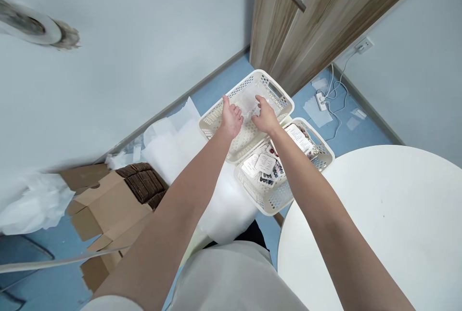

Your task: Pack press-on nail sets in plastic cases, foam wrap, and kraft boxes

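My left hand point(232, 117) hovers over the far white basket point(231, 90), palm turned up, thumb apart and fingers loosely curled, with nothing visible in it. Over the same basket, to the right, my right hand point(266, 114) points inward with index finger and thumb spread. Clear plastic bags point(249, 98) lie in that basket between and beyond my hands; whether my right fingertips touch them I cannot tell. Below my right forearm, a second white basket point(267, 203) holds white printed cards point(265, 163) and packs with small dark oval pieces point(267, 179). The forearm hides part of its contents.
A round white table point(375, 224) stands at right. White foam wrap point(227, 205) bulges beneath the baskets. Open cardboard boxes point(108, 205) with brown folded pieces are at left. A wooden cabinet point(288, 27) stands behind; a power strip point(320, 101) and cables lie on the floor.
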A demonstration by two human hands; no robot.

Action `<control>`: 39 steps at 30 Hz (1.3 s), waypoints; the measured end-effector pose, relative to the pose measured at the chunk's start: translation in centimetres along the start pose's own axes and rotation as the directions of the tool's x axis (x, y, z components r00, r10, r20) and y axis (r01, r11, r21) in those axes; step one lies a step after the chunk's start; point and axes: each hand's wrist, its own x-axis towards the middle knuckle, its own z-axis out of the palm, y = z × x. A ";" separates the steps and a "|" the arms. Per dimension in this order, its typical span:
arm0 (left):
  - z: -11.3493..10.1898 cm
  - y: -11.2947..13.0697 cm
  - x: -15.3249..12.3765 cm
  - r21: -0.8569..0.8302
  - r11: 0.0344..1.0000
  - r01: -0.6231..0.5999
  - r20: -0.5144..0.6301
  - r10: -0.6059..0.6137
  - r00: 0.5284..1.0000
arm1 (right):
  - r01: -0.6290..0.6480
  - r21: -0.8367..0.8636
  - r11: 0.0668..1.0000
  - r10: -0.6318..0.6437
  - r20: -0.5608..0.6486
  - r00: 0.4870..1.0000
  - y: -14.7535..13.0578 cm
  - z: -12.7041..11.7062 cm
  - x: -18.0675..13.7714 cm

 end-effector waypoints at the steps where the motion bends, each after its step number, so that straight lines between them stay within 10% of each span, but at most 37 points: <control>1: -0.1 0.0 0.1 -0.014 1.000 -0.004 -0.005 0.004 1.000 | 0.001 0.004 1.000 -0.001 -0.004 1.000 0.1 0.0 0.1; 9: -0.5 0.0 -3.1 -0.032 0.998 -0.059 -0.092 0.056 0.994 | -0.089 0.070 0.994 0.096 -0.103 0.990 -1.2 -0.9 -1.3; 17: -1.3 -0.8 -11.0 -0.006 0.983 -0.181 -0.093 0.180 0.979 | -0.208 0.437 0.875 0.277 -0.099 0.956 -5.2 -1.4 -9.2; 26: -5.2 -4.3 -24.9 0.361 0.859 -0.362 0.163 0.324 0.932 | -0.163 0.701 0.694 0.341 -0.121 0.932 -10.0 -2.2 -25.8; 39: -8.1 -14.5 -36.9 0.592 0.742 -0.315 0.551 -0.087 0.830 | -0.162 0.747 0.644 0.573 -0.331 0.750 -10.7 -0.6 -50.3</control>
